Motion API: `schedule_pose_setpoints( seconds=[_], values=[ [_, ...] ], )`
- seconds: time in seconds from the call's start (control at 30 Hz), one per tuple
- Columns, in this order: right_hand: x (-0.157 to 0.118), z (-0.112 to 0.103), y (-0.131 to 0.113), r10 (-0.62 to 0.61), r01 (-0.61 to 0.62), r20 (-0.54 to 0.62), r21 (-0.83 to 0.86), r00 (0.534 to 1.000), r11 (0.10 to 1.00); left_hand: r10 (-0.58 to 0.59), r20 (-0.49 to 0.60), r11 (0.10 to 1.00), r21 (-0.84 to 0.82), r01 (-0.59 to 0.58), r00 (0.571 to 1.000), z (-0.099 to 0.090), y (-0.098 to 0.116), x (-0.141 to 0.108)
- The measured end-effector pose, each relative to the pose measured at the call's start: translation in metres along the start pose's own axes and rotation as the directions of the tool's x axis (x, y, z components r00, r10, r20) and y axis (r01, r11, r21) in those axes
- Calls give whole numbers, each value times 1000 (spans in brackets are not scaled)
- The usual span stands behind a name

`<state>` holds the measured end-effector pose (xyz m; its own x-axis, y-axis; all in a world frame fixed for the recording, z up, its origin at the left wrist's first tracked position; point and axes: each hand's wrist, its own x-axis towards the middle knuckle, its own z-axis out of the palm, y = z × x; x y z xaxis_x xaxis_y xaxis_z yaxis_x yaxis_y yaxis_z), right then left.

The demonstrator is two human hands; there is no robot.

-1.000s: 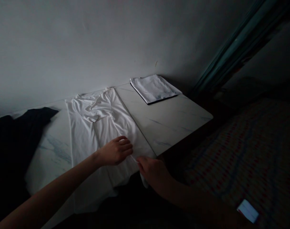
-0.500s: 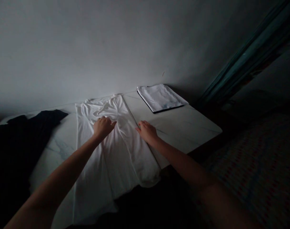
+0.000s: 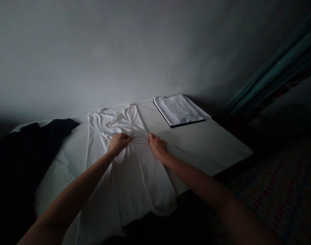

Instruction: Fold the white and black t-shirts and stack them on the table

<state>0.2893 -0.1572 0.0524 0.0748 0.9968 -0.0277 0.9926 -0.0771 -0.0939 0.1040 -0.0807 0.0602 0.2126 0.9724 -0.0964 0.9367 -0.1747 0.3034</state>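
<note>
Two hands — left hand [image 3: 119, 143], right hand [image 3: 157, 147] — pinching white T-shirt [image 3: 142, 180] on marble table [image 3: 203, 149]; folded white cloth [image 3: 179, 110] beyond.

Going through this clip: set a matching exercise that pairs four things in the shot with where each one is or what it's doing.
Things
1. Left hand
2. Right hand
3. Folded white cloth
4. Dark garment

Places and states
A. Lying by the wall, beyond the white T-shirt
B. Pinching the white T-shirt, nearer the folded cloth
C. Lying on the table, beside the white T-shirt
D. Pinching the white T-shirt, nearer the dark garment

Pairs: 1-D, 2-B, 3-A, 4-C
</note>
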Motion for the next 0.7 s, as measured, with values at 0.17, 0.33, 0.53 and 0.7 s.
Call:
schedule_pose_setpoints(
  seconds=[0.17, 0.33, 0.53, 0.7],
  values=[
    [-4, 2, 4, -322, 330, -153, 33, 934, 943, 38, -38, 998, 42, -36, 999, -9, -1, 4],
    [-38, 18, 12, -759, 759, -55, 119, 649, 640, 69, -30, 998, 14, -69, 997, -13, -5, 9],
    [-96, 6, 4, -837, 815, -32, 249, 546, 523, 79, 21, 997, -22, -78, 997, -8, -9, 13],
    [-109, -16, -25, -375, 363, 29, 198, 926, 911, 67, 5, 997, -35, -67, 998, -7, -7, 13]
  ],
)
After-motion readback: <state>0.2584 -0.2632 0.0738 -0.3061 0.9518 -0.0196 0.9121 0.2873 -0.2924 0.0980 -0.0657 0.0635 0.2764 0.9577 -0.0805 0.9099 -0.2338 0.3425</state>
